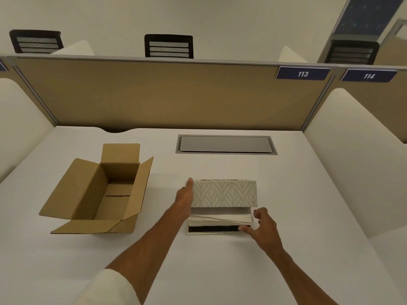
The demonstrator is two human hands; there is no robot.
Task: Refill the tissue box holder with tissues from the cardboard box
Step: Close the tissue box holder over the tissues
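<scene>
A leaf-patterned tissue box holder (224,193) stands on the white desk with its near side open and its flap (211,231) lying flat toward me. A white pack of tissues (218,217) sits in that opening, partly sticking out. My left hand (186,195) holds the holder's left end, thumb on its top corner. My right hand (263,226) pinches the pack's right end at the opening. The brown cardboard box (99,192) stands open to the left, and its inside looks empty.
A grey cable hatch (225,144) is set into the desk (286,216) behind the holder. A tan partition (154,95) with labels 113 and 114 closes the far edge. White side dividers flank the desk. Black chairs stand beyond the partition.
</scene>
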